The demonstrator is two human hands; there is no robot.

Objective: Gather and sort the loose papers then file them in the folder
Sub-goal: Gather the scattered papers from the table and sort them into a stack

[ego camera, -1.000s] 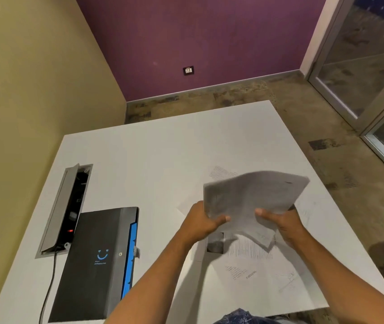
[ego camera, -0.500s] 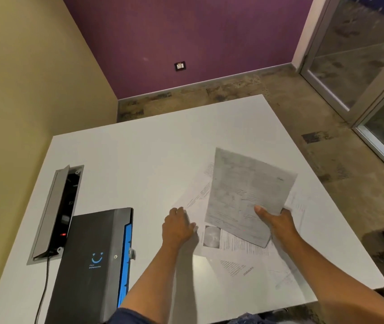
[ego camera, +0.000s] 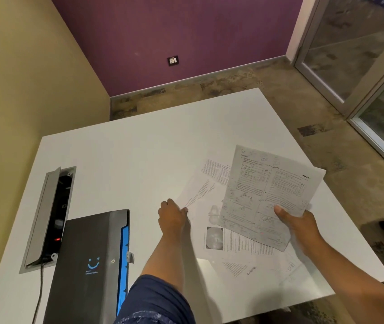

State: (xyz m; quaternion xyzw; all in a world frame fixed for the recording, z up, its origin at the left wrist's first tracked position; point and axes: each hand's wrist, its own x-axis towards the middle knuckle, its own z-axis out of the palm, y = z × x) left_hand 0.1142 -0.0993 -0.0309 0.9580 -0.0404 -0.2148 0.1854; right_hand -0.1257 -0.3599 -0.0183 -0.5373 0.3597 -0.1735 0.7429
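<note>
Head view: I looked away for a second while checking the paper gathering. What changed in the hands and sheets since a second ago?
The left hand let go of the held printed sheets and dropped to the loose sheet on the white table, gripping its edge. The right hand alone now holds the printed sheets, turned print-up. The dark expanding folder and remaining loose papers stayed put.

Matt printed paper sheets [ego camera: 268, 195] lie on a smooth white table [ego camera: 127, 164] beside a dark matt plastic folder [ego camera: 85, 265].
</note>
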